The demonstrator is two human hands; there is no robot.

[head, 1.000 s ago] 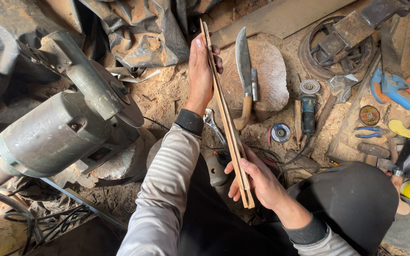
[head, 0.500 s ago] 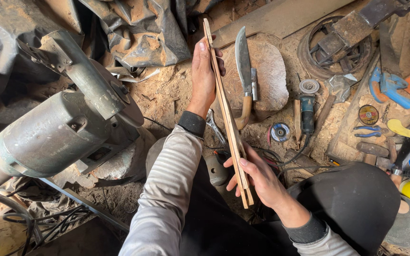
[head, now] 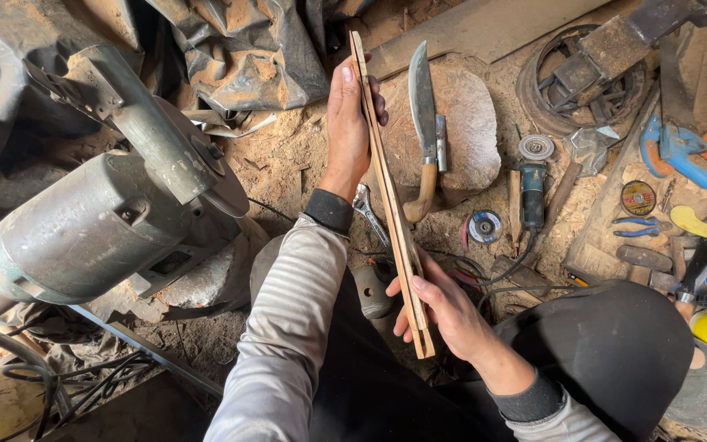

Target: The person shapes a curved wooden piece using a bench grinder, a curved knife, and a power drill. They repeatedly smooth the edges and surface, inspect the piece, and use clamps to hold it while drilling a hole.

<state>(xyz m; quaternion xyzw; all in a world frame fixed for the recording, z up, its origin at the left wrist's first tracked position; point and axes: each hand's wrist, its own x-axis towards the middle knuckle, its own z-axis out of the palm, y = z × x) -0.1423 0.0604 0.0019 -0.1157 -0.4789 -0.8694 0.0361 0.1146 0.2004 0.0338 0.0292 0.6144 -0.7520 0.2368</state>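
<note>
Strip: a long thin wooden strip (head: 388,192) is up off the ground, held edge-on and running from the top of the view down toward the lap.
Left hand: the left hand (head: 348,123) is out at the far end, fingers curled round the strip and gripping it, thumb side toward us.
Right hand: the right hand (head: 443,307) has the near end, fingers laid along the strip and the thumb pressed on top, a light, half-closed pinch.
Near end: the strip looks split into two layers just past the right thumb.
Behind the strip: a curved knife (head: 425,123) with a wooden handle lies on a flat stone (head: 472,123), just right of the left hand.
Left side: a big grey motor (head: 92,225) with a grinding disc sits well apart from both hands.
Right side: an angle grinder (head: 533,188), blue pliers (head: 640,227) and loose discs are scattered over the sawdust-covered ground.
</note>
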